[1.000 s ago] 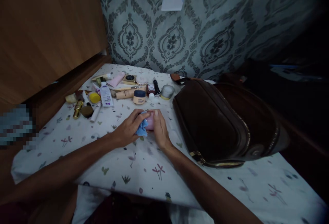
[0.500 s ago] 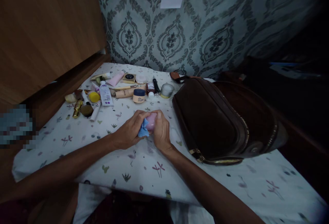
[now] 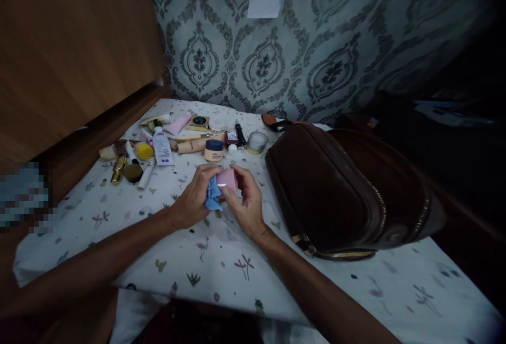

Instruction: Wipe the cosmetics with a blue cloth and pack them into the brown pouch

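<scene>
Between my hands, above the middle of the patterned cloth (image 3: pixel 169 259), is a small pink container (image 3: pixel 226 180) with a glossy side; its exact kind is unclear. My left hand (image 3: pixel 193 196) is closed around a crumpled blue cloth (image 3: pixel 213 195) pressed against the container's left side. From the right, my right hand (image 3: pixel 248 202) grips the container with thumb in front and fingers behind. Just beyond my hands stands a peach jar with a dark blue lid (image 3: pixel 214 150). A small white cap (image 3: pixel 232 148) lies beside it.
A brown leather bag (image 3: pixel 324 191) fills the right side. Toward the back left lie several cosmetics, among them a lilac-white tube (image 3: pixel 163 146), a yellow round item (image 3: pixel 144 150) and a gold tube (image 3: pixel 118 169). A grey-lidded jar (image 3: pixel 256 142) stands near the bag. Wooden furniture (image 3: pixel 79 54) borders the left.
The pink container has turned and shifted slightly left, showing more of its side. My right hand's fingers have loosened and spread from a tight wrap. The blue cloth moved left with my left hand.
</scene>
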Motion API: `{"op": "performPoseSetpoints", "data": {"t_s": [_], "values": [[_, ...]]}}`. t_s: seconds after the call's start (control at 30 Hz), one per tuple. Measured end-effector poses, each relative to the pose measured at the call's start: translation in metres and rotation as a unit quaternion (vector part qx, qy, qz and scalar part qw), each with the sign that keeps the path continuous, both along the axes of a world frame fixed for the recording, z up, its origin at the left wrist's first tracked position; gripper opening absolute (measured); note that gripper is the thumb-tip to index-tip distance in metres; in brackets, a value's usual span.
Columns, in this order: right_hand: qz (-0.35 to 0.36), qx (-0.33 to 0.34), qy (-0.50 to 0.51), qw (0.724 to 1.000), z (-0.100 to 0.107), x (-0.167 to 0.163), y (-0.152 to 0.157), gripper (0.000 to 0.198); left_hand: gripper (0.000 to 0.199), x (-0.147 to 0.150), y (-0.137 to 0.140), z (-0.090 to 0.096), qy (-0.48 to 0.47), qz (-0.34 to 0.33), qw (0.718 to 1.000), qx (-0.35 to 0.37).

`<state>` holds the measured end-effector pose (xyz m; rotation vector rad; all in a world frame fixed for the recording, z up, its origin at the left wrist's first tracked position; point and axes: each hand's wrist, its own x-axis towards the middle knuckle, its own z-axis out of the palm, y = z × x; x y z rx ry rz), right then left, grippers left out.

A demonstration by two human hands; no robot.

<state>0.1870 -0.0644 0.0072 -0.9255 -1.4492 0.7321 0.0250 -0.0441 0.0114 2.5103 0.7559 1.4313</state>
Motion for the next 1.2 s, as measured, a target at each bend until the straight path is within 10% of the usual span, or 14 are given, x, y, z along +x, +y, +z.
{"op": "performPoseSetpoints", "data": {"t_s": [0.43,0.63,0.9,1.2], "values": [[-0.071,0.145,-0.158,0.974,0.003,0.002,0.004,0.052,0.062,-0.007,0.007,0.000,-0.017,-0.021,0.966,-0.257],[-0.082,0.104,-0.136,0.982,0.000,0.003,0.006,0.061,0.064,-0.004,0.007,0.008,-0.088,-0.058,0.928,-0.358],[0.056,-0.082,0.029,0.995,0.009,-0.001,0.012,0.055,0.073,-0.001,0.005,0.004,-0.198,-0.191,0.739,-0.616],[-0.082,-0.063,-0.045,0.994,0.002,-0.001,0.016,0.047,0.050,-0.008,0.012,0.009,-0.144,-0.099,0.860,-0.480]]}}
